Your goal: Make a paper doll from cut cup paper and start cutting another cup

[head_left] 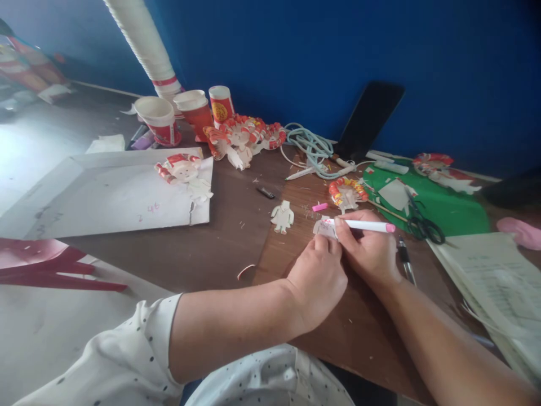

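My left hand pinches the lower edge of a small white paper figure cutout, which bears some pink marks. In my right hand is a white felt-tip pen with a pink end, its tip at the cutout's upper part. A loose pink pen cap lies just beyond. To the left, a second paper figure cutout lies flat on the brown table. Behind my right hand is a paper figure with a red and yellow ring. My fingers hide part of the held cutout.
Scissors and paper scraps lie on a green sheet. Near my right wrist is a black pen. A phone leans on the blue wall by a coiled cable. Paper cups and a white box stand left.
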`<action>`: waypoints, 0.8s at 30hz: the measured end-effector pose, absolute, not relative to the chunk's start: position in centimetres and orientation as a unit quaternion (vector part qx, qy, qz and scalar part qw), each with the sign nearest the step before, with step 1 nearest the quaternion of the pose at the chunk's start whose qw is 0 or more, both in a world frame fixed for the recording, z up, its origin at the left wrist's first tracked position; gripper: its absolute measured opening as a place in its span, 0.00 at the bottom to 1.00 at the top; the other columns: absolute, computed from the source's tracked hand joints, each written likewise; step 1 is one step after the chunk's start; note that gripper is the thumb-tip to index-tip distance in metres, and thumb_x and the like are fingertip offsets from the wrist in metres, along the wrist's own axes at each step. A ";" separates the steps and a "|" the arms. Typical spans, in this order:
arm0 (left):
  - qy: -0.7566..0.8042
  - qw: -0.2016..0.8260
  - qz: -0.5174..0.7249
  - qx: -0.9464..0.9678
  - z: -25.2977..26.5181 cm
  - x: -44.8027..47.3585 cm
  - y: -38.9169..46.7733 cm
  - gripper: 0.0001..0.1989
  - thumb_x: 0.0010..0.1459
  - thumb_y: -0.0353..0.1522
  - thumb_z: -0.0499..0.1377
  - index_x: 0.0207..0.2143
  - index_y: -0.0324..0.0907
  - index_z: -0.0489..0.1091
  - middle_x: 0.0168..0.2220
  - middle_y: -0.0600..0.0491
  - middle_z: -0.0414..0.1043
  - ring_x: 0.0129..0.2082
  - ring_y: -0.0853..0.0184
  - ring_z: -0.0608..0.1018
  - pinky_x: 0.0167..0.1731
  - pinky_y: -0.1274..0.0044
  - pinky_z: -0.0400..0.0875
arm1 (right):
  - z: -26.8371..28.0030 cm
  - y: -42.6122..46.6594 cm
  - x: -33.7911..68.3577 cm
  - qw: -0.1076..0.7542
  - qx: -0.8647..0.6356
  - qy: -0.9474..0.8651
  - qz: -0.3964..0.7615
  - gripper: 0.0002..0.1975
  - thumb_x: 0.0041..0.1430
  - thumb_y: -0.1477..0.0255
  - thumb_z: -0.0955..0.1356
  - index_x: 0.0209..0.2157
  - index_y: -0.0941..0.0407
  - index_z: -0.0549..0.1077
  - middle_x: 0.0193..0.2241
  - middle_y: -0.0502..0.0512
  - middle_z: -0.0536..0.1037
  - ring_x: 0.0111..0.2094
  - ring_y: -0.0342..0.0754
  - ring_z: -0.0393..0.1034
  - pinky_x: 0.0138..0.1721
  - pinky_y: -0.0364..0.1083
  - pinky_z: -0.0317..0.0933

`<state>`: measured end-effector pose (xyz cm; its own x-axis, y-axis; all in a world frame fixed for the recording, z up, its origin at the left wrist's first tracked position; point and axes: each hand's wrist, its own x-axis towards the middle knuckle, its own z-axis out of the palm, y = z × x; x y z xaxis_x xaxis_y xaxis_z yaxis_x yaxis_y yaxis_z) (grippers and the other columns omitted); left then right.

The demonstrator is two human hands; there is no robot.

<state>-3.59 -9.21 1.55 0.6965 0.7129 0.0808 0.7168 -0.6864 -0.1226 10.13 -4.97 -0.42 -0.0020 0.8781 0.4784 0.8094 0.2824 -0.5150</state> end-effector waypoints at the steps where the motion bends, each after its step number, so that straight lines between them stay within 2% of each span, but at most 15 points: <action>1: -0.389 0.072 -0.009 -0.918 1.6 -3.6 -9.2 0.15 0.61 0.29 0.52 0.43 0.35 0.77 0.45 0.38 0.71 0.44 0.57 0.72 0.42 0.71 0.65 | -0.4 -5.0 10.1 0.376 -0.599 -0.705 0.049 0.12 0.59 0.60 0.66 0.32 0.55 0.73 0.28 0.54 0.78 0.27 0.48 0.72 0.28 0.45 0.65; 24: -0.386 0.071 -0.008 -0.920 1.5 -3.5 -9.1 0.17 0.60 0.28 0.50 0.45 0.35 0.77 0.46 0.37 0.72 0.45 0.56 0.72 0.41 0.70 0.66 | -0.3 -4.9 10.0 0.364 -0.597 -0.712 0.070 0.09 0.59 0.64 0.67 0.32 0.56 0.73 0.27 0.53 0.78 0.26 0.47 0.72 0.28 0.44 0.63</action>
<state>-3.54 -9.11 1.54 0.7020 0.7088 0.0690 0.7110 -0.6920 -0.1246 9.96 -4.91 -0.35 -0.0233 0.9007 0.4338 0.7981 0.2781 -0.5345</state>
